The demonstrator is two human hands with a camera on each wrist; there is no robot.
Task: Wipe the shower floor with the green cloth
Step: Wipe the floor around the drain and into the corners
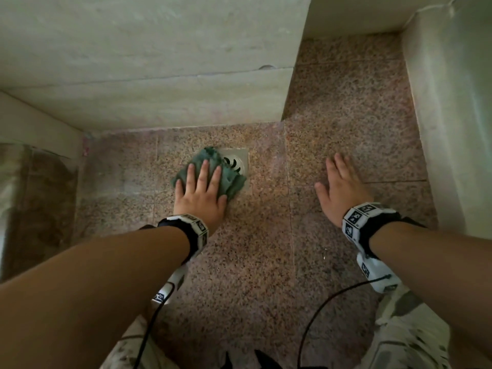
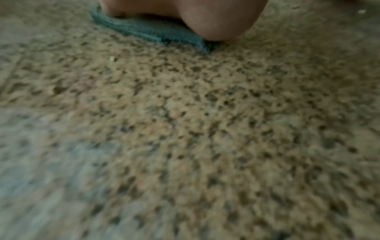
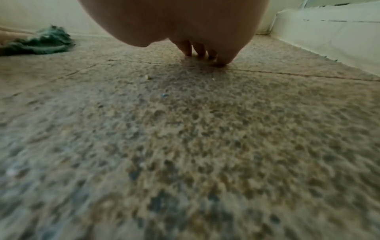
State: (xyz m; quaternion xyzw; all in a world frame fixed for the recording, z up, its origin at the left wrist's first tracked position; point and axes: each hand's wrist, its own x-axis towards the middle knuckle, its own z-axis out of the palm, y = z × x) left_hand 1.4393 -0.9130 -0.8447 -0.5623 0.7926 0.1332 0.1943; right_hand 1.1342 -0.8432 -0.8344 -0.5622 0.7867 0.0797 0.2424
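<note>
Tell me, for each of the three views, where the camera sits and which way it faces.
Head: worn on the head, looking down at the shower floor, drain and both forearms; left hand presses the green cloth, right hand flat on tile.
Left wrist: just above the floor, looking along the left hand at the cloth's edge.
Right wrist: low, looking along the right hand, fingertips touching the floor.
Shared: the green cloth shows in all three.

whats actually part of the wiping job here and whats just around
Part of the job:
- green cloth, crumpled, partly over the drain
- left hand pressing flat on the cloth
- speckled shower floor

Just around:
- right hand, fingertips on bare floor
- floor drain
- pale wall
</note>
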